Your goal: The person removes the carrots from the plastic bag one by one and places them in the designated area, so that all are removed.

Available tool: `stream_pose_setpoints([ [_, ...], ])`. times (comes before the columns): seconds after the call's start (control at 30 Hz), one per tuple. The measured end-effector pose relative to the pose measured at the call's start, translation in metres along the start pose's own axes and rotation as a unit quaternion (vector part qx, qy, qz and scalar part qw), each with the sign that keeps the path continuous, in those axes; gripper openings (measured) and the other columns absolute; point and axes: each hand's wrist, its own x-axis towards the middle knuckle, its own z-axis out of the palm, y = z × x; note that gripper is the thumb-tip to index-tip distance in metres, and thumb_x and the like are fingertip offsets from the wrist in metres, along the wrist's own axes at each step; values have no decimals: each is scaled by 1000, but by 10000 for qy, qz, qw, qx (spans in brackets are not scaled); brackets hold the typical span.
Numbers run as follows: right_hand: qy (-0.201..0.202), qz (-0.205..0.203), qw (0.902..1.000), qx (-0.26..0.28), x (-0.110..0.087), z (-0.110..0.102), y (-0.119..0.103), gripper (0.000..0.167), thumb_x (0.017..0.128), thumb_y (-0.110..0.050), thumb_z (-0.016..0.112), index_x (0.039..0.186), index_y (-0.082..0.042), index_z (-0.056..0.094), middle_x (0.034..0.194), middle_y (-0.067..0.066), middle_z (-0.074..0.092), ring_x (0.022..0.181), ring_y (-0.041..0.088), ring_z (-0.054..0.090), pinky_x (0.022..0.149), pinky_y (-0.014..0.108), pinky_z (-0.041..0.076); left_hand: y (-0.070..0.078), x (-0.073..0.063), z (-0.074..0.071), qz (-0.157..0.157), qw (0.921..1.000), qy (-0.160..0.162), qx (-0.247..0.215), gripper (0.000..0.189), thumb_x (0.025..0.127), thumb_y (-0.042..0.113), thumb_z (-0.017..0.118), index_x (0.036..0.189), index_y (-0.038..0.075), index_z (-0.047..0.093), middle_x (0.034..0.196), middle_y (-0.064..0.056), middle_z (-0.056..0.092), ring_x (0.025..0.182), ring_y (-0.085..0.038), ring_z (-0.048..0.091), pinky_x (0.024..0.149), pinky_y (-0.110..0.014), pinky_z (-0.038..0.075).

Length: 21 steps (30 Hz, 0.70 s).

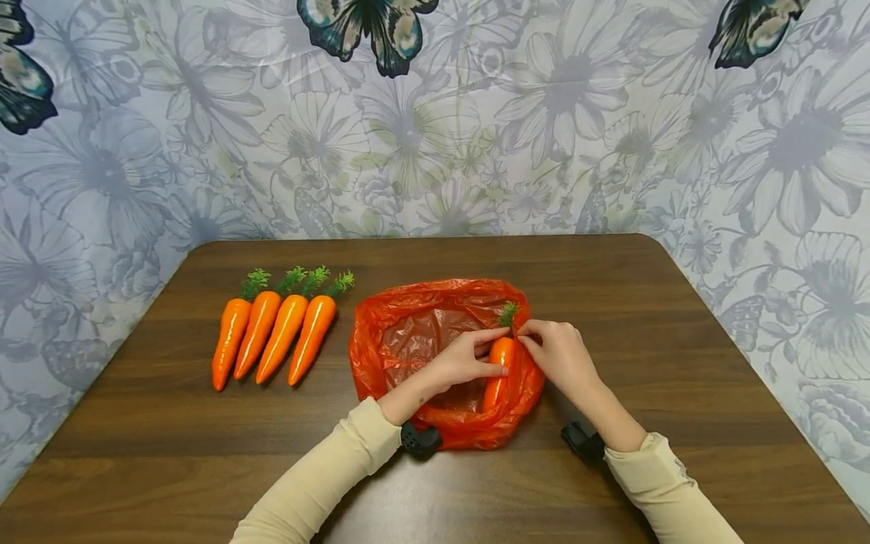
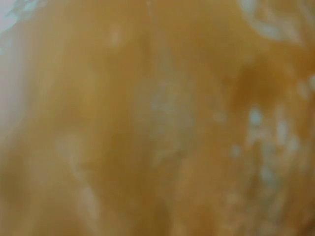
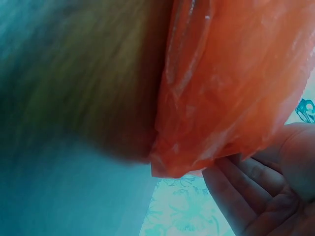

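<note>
An orange carrot [image 1: 501, 361] with a green top leans at the right inside of a red plastic bag [image 1: 370, 355], which stands with its mouth spread wide. My left hand [image 1: 465, 360] reaches over the bag and grips the carrot between thumb and fingers. On the bag's right side, my right hand [image 1: 559, 352] pinches the rim beside the carrot's top. In the right wrist view the bag [image 3: 221, 88] hangs down to the fingers of the right hand [image 3: 266, 187]. Blurred orange plastic of the bag [image 2: 147, 118] fills the left wrist view, hiding the left hand there.
Several more carrots [image 1: 284, 332] with green tops lie side by side on the brown wooden table [image 1: 204, 446], left of the bag. Behind the table's far edge hangs a backdrop [image 1: 435, 151] with flowers and butterflies. Each wrist wears a black device [image 1: 421, 440].
</note>
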Motion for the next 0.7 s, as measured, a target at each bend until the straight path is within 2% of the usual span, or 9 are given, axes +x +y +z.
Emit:
stream_pose_setpoints([
  [0.33, 49, 17, 10000, -6, 0, 0, 0, 5, 80, 1, 72, 84, -1, 72, 80, 11, 68, 68, 26, 64, 64, 41, 54, -3, 2, 2, 66, 9993, -133, -344, 61, 84, -9, 63, 140, 0, 41, 139, -16, 42, 123, -22, 45, 91, -29, 44],
  [0.5, 19, 25, 10000, -9, 0, 1, 0, 5, 80, 1, 72, 85, -1, 71, 79, 10, 68, 67, 24, 63, 63, 40, 54, -5, 1, 0, -60, 9982, -54, -592, 59, 84, -9, 63, 139, 1, 43, 138, -15, 44, 122, -22, 46, 89, -30, 45],
  [0.7, 14, 39, 10000, -1, 0, 1, 1, 5, 80, 1, 72, 85, -1, 71, 79, 11, 68, 66, 24, 63, 62, 40, 54, -4, 0, -2, -47, 9983, -2, -581, 60, 83, -11, 64, 139, 0, 43, 137, -16, 45, 123, -23, 45, 91, -30, 44],
])
